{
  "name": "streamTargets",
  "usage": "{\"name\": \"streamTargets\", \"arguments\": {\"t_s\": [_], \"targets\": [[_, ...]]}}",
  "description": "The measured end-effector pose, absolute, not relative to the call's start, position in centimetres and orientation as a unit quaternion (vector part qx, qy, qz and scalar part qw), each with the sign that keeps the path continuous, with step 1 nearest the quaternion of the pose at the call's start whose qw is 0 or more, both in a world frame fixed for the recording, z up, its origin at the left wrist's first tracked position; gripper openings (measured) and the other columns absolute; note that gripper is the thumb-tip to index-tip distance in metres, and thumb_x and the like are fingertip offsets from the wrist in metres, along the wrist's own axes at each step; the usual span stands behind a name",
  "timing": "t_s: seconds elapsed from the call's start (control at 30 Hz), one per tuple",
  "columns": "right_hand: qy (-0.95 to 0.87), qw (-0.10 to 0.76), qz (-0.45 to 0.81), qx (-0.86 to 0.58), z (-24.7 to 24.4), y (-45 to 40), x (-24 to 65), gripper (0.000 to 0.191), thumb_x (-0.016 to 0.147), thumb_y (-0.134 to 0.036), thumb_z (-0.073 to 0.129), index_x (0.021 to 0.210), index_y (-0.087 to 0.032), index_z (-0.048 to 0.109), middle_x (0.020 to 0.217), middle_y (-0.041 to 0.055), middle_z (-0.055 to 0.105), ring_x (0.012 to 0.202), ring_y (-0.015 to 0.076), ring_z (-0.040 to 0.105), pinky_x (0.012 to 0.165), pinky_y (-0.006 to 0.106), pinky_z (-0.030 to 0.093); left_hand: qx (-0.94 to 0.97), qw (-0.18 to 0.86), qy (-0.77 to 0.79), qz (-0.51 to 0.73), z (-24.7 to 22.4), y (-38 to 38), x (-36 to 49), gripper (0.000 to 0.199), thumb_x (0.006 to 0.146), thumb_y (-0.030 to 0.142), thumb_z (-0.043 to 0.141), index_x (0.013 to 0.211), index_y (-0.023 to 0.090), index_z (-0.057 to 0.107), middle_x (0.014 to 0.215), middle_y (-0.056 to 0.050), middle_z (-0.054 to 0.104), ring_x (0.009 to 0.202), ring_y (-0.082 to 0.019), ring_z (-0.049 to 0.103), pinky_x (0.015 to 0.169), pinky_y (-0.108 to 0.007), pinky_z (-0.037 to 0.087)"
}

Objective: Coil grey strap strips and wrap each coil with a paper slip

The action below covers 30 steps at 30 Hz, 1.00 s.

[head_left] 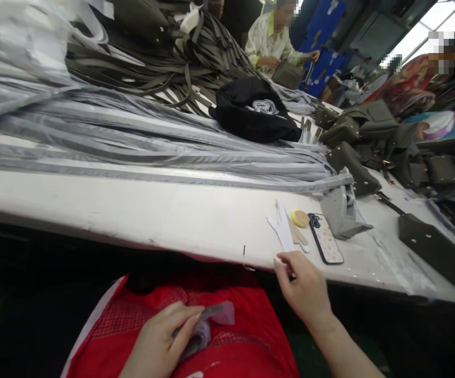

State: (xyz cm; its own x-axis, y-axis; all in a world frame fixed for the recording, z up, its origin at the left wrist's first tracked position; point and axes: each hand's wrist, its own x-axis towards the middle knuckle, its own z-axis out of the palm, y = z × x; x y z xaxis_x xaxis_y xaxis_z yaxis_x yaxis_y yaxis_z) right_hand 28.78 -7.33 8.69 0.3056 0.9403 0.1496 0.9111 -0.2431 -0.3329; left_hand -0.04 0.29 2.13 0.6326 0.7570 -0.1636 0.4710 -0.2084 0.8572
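Note:
Over the red apron (243, 310), my left hand (168, 336) is closed round a rolled, plastic-wrapped grey strip (199, 336), whose flat end sticks out past the fingers to the right. My right hand (300, 283) is at the table's front edge, thumb and forefinger pinched on a small white piece (279, 261). Just beyond it lie white paper strips (284, 231), a round yellow item (300, 218) and a phone (327, 239) in a patterned case.
Long plastic-wrapped grey strips (172, 152) run across the white table (113, 210). Behind them are dark straps (133, 73) and a black cloth bundle (251, 113). A grey dispenser (339, 207) and dark bags (435, 249) stand right. Other people work across the table.

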Motion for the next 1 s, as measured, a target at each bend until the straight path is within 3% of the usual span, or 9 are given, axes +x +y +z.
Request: {"name": "streamTargets", "arguments": {"t_s": [0.13, 0.27, 0.37, 0.53, 0.8, 1.0], "targets": [[-0.556, 0.053, -0.063, -0.827, 7.3, -8.6, 32.5, 0.025, 0.092, -0.03, 0.049, 0.109, -0.014, 0.06, 0.095, 0.0142, 0.066, 0.088, 0.0282, 0.062, 0.079, 0.04, 0.047, 0.739, 0.493, 0.435, 0.147, 1.4, 0.3, -0.3, 0.032, 0.092, 0.045, 0.05, 0.096, 0.029, 0.077, 0.094, -0.001, 0.076, 0.087, -0.019, 0.07, 0.082, -0.024, 0.056], [-0.567, 0.019, -0.103, -0.817, 6.3, -8.9, 32.9, 0.023, 0.093, -0.028, 0.048, 0.106, -0.014, 0.062, 0.095, 0.0127, 0.069, 0.085, 0.025, 0.063, 0.078, 0.036, 0.046, 0.717, 0.525, 0.44, 0.129, 1.1, 0.3, -0.1, 0.034, 0.092, 0.046, 0.049, 0.096, 0.028, 0.077, 0.094, -0.002, 0.076, 0.089, -0.02, 0.069, 0.084, -0.024, 0.055], [-0.567, 0.003, -0.121, -0.814, 6.4, -8.6, 32.8, 0.022, 0.092, -0.029, 0.051, 0.102, -0.016, 0.065, 0.092, 0.0104, 0.071, 0.08, 0.0223, 0.065, 0.074, 0.033, 0.046, 0.702, 0.544, 0.445, 0.117, 1.2, 0.2, -0.2, 0.034, 0.09, 0.047, 0.051, 0.097, 0.027, 0.077, 0.096, -0.003, 0.075, 0.085, -0.019, 0.069, 0.075, -0.021, 0.055], [-0.562, -0.029, -0.114, -0.819, 7.1, -8.1, 33.0, 0.023, 0.092, -0.023, 0.048, 0.102, -0.016, 0.068, 0.09, 0.0077, 0.072, 0.076, 0.0204, 0.067, 0.071, 0.032, 0.047, 0.638, 0.603, 0.471, 0.084, 1.1, 0.2, -0.3, 0.042, 0.089, 0.053, 0.047, 0.099, 0.022, 0.073, 0.085, -0.004, 0.073, 0.057, -0.016, 0.061, 0.05, -0.021, 0.047], [-0.53, -0.028, -0.117, -0.84, 7.3, -8.2, 34.6, 0.023, 0.094, -0.027, 0.048, 0.094, -0.017, 0.068, 0.09, 0.008, 0.073, 0.071, 0.021, 0.067, 0.062, 0.031, 0.044, 0.551, 0.684, 0.474, 0.059, 0.1, 0.1, -0.4, 0.049, 0.087, 0.06, 0.047, 0.1, 0.016, 0.065, 0.065, 0.0, 0.06, 0.05, -0.014, 0.053, 0.05, -0.022, 0.041], [-0.523, 0.116, -0.162, -0.829, 8.4, -8.8, 35.6, 0.023, 0.093, -0.033, 0.053, 0.089, -0.017, 0.069, 0.085, 0.007, 0.073, 0.074, 0.02, 0.066, 0.064, 0.028, 0.045, 0.522, 0.696, 0.488, 0.067, 0.0, 0.0, -0.4, 0.05, 0.084, 0.061, 0.05, 0.101, 0.016, 0.063, 0.067, 0.001, 0.059, 0.05, -0.013, 0.053, 0.049, -0.023, 0.04]]}}
